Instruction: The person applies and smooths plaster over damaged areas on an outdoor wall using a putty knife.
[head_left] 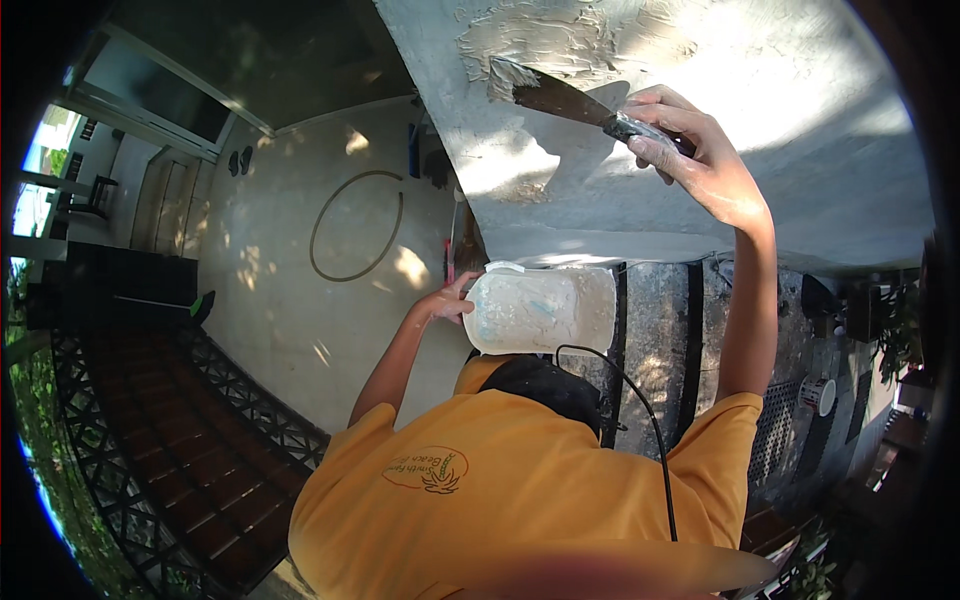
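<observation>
My right hand (690, 150) is raised at the wall and closed round the dark handle of a putty knife (560, 98). Whitish filler clings to the blade's tip, which is at a patch of wet, ridged filler (545, 40) on the pale wall (600, 220). Lower down, my left hand (447, 300) grips the left end of a white plastic tub (540, 310). Filler coats the inside of the tub. Both hands are dusted with white residue.
A hose (315, 235) lies curved on the pale floor at the left, with dark slippers (240, 160) beyond it. A dark slatted bench (180, 430) stands at lower left. On the right are a white bucket (817, 396) and potted plants. A black cable (640, 400) runs over my shirt.
</observation>
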